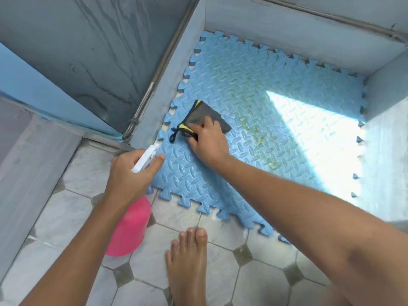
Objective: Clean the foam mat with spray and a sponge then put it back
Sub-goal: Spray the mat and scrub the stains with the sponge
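1. While our left hand (pixel 129 175) gripped the spray bottle (pixel 130 228) by its white head, our right hand (pixel 208 141) clutched the sponge (pixel 198 113).
2. That sponge rested on the blue foam mat (pixel 238 85), flat on the floor.

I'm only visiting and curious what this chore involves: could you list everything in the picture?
foam mat: one, blue with yellowish stains, on the floor between the walls
sponge: one, dark grey with a yellow edge, on the mat's near left part
spray bottle: one, pink with a white head, over the tiles beside the mat
floor tiles: many, pale grey with dark squares, near side
walls: grey, around the mat
foot: one, bare, on the tiles
left hand: grip on the spray bottle
right hand: holds the sponge against the mat
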`<state>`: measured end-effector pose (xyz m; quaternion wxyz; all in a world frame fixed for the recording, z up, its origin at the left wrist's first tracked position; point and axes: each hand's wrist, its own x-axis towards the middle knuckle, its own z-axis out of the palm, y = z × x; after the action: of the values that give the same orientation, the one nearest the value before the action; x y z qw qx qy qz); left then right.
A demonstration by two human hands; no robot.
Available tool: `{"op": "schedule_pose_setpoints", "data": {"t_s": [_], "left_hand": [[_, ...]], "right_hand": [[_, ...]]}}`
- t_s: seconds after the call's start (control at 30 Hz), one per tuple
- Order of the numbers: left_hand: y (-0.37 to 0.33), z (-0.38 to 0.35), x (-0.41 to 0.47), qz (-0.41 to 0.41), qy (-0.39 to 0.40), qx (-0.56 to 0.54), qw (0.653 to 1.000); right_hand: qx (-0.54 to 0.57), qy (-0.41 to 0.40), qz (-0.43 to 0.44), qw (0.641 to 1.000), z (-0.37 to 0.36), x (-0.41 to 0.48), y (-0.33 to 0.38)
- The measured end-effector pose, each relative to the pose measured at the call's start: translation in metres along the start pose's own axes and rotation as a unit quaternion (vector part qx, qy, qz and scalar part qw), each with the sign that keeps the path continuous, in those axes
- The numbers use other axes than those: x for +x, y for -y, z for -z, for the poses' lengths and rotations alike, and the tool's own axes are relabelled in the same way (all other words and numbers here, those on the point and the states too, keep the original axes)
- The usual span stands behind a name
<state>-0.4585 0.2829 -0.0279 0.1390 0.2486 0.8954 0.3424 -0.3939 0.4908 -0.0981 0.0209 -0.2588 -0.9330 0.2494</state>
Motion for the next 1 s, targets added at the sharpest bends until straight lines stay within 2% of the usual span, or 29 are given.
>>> {"op": "schedule_pose_setpoints", "data": {"t_s": [0.03,0.1,0.17,0.23,0.27,0.3,0.4,0.47,0.5,0.57,0.67,0.77,0.83,0.9,1.0], "left_hand": [[0.0,0.001,0.001,-0.003,-0.007,-0.005,1.0],[0.001,0.0,0.002,-0.004,-0.016,-0.012,1.0],[0.002,-0.002,0.003,0.001,-0.014,-0.019,1.0],[0.002,-0.003,0.004,0.01,-0.004,-0.029,1.0],[0.003,-0.003,0.005,0.01,0.001,-0.03,0.999],[0.001,-0.003,0.006,0.012,0.005,-0.03,0.999],[0.004,-0.003,0.008,0.015,0.021,-0.037,0.999],[0.005,-0.001,0.01,0.027,0.031,-0.053,0.998],[0.004,-0.001,0.01,0.039,0.037,-0.061,0.997],[0.006,-0.001,0.011,0.058,0.048,-0.07,0.995],[0.006,0.002,0.012,0.066,0.06,-0.088,0.992],[0.001,0.0,0.012,0.062,0.118,-0.065,0.989],[-0.006,0.001,0.013,0.044,0.151,-0.059,0.986],[-0.008,-0.002,0.014,0.045,0.164,-0.045,0.984],[0.008,-0.03,0.016,0.056,0.192,-0.003,0.98]], "right_hand": [[-0.011,0.014,0.028,0.999,-0.009,-0.015,0.008],[-0.031,0.06,0.159,0.985,-0.019,-0.051,0.018],[-0.054,0.103,0.317,0.941,-0.026,-0.087,0.011],[-0.062,0.125,0.397,0.907,-0.021,-0.088,-0.008],[-0.063,0.128,0.396,0.907,-0.016,-0.074,-0.016],[-0.059,0.117,0.362,0.923,-0.01,-0.054,-0.023],[-0.044,-0.004,0.138,0.989,0.013,0.022,-0.038],[-0.025,-0.066,0.002,0.997,0.024,0.054,-0.045],[-0.023,-0.085,-0.031,0.996,0.023,0.061,-0.042],[-0.038,-0.081,-0.014,0.996,0.014,0.053,-0.024],[-0.046,0.013,0.147,0.988,-0.01,-0.007,0.005],[-0.059,0.146,0.335,0.929,-0.01,-0.083,-0.005],[-0.078,0.194,0.384,0.899,0.006,-0.1,-0.033],[-0.101,0.159,0.346,0.919,0.025,-0.079,-0.067],[-0.133,0.035,0.138,0.981,0.057,-0.023,-0.11]]}}
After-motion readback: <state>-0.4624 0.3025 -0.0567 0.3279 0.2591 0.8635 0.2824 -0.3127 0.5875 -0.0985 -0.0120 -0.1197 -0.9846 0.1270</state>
